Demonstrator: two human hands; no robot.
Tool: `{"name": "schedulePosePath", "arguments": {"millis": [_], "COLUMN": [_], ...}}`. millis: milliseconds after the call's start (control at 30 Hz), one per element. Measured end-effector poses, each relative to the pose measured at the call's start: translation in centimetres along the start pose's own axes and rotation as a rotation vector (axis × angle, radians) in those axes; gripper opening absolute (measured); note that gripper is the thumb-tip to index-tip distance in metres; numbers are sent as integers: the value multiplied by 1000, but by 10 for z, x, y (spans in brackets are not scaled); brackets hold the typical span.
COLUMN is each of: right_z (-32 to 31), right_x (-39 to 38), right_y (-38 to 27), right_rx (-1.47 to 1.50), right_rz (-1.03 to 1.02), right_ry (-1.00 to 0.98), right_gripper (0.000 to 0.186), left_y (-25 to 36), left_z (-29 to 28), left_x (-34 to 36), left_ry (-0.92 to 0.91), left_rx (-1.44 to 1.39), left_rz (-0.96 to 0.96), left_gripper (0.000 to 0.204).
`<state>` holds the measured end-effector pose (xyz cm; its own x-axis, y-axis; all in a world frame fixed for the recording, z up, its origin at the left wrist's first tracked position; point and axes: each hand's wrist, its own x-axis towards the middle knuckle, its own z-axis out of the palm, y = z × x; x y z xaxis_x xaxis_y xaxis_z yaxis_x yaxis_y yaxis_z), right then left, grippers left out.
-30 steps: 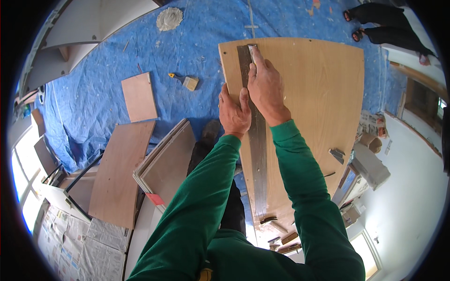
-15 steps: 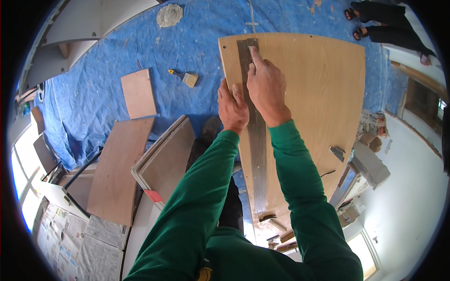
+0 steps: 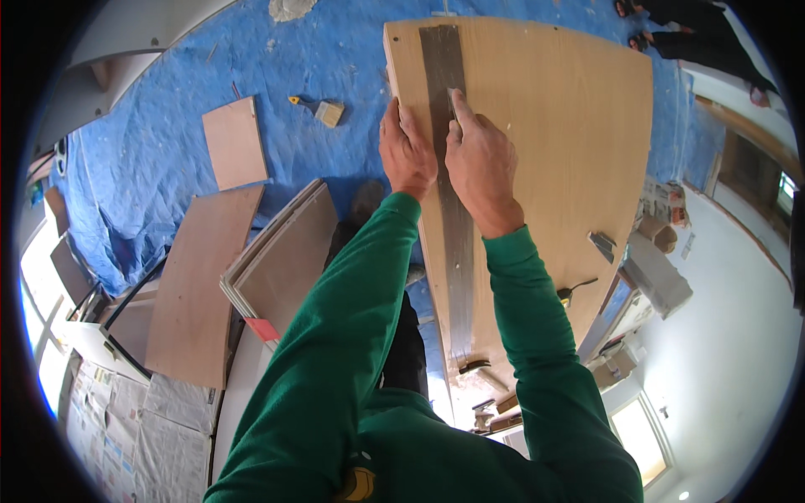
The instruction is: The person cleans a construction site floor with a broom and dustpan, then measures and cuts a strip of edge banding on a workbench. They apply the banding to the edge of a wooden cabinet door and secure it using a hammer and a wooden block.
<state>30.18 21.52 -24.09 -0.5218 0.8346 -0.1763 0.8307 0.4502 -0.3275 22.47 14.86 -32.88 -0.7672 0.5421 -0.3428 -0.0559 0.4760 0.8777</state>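
Along the dark brown strip (image 3: 457, 260) on the large pale wood-grain panel (image 3: 558, 159), the right hand (image 3: 482, 159) had its grip curled over a small greyish piece (image 3: 453, 102), too covered to identify. The bent left hand (image 3: 408, 152) lay at the panel's left edge; whether its grip clasped anything, I couldn't tell. A green fabric sleeve (image 3: 537, 306) hid some panel; a dark-trousered person (image 3: 704, 50) was cut off.

We can make out only a sliver of what may be a scraper (image 3: 451, 100) under the right hand (image 3: 484, 161); our view's upper edge cuts off a pale lump (image 3: 291, 7).
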Motion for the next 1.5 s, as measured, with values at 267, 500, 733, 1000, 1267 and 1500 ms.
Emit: {"name": "schedulePosePath", "arguments": {"millis": [267, 500, 733, 1000, 1267, 1500], "right_z": [4, 13, 19, 25, 25, 32], "right_x": [-92, -205, -319, -471, -576, -642], "right_y": [16, 30, 46, 63, 83, 101], "right_rx": [-57, -117, -135, -127, -160, -153], "right_rz": [22, 128, 138, 227, 294, 289], "right_ry": [-44, -130, -135, -241, -384, -373], "right_gripper": [48, 52, 56, 57, 58, 59], "left_y": [-7, -14, -64, -210, -240, -242], "left_z": [3, 4, -29, -231, -356, -356], "left_x": [0, 1, 7, -113, -240, -272], "left_ry": [34, 12, -95, -259, -249, -243], "left_rx": [-3, -1, 53, 455, 488, 437], "left_rz": [-7, 37, -12, 196, -443, -297], "left_gripper": [61, 61, 63, 60, 85, 83]}}
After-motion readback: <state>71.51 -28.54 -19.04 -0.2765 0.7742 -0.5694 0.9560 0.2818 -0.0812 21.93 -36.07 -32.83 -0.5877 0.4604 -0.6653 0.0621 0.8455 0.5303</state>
